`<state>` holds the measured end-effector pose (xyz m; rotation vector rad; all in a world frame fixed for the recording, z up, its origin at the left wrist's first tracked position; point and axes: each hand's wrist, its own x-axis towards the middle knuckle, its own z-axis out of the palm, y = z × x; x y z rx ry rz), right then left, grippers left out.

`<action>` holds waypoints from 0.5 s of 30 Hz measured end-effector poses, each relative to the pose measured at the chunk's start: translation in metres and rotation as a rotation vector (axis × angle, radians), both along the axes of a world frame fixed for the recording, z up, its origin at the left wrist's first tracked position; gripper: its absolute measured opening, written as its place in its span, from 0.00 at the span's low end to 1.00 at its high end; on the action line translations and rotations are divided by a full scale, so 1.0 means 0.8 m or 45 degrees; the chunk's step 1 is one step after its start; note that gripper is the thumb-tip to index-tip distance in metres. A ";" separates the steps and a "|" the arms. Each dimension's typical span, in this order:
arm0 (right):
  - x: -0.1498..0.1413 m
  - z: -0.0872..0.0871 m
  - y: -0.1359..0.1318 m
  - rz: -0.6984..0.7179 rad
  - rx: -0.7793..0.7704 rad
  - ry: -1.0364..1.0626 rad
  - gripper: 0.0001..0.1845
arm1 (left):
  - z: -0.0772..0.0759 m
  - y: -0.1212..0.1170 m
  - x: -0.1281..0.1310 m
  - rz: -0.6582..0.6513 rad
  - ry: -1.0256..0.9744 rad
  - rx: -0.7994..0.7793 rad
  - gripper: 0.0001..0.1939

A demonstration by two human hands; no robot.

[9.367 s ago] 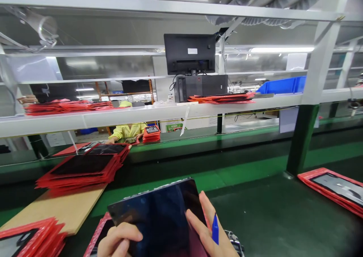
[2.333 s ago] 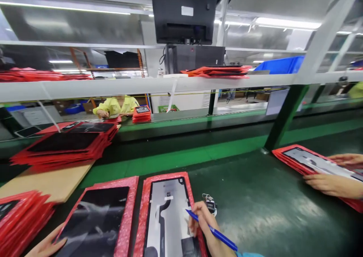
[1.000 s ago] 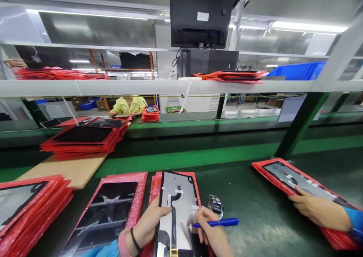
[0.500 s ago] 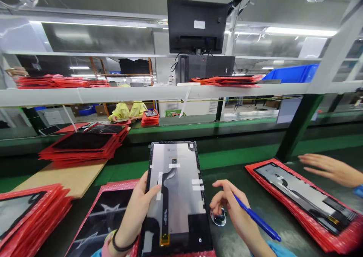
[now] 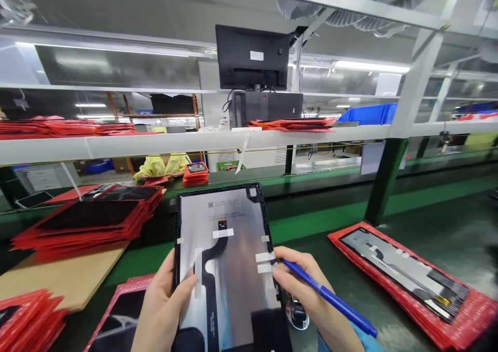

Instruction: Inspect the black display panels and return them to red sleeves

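A tablet display panel (image 5: 237,284) stands tilted in front of me, its silvery back towards me, with white tape strips and a dark flex cable. My left hand (image 5: 163,300) grips its left edge, thumb lying on the back. At the right edge, my right hand (image 5: 303,284) pinches the frame beside two white tape strips. A blue pen (image 5: 330,300) lies along that same hand, held between its fingers. Partly behind the right hand, a shiny round object (image 5: 298,314) rests on the bench; I cannot make out its kind. The panel's bottom end is out of frame.
On the right, another panel (image 5: 404,271) lies on red bubble bags (image 5: 459,315). Stacks of red-bagged panels (image 5: 89,217) and a wooden board (image 5: 73,274) are at left. A green post (image 5: 385,181) and white shelf rail (image 5: 175,142) stand ahead. Across the bench sits a person in yellow (image 5: 163,166).
My right hand has moved left onto the panel's right edge, still with the pen. The panel is nearer and further left in view. Another person's hand at right has left the view.
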<state>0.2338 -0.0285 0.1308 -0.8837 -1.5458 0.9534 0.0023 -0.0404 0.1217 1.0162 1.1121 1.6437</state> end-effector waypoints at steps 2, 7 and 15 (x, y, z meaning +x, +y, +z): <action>-0.008 0.004 0.002 -0.034 0.012 -0.079 0.10 | 0.000 -0.003 0.001 0.045 0.058 0.023 0.34; -0.023 -0.003 0.012 -0.110 0.024 -0.135 0.14 | -0.005 -0.006 0.002 0.089 0.126 0.056 0.34; -0.018 -0.012 0.022 -0.058 0.010 -0.078 0.16 | -0.022 0.001 0.007 0.137 -0.009 0.062 0.42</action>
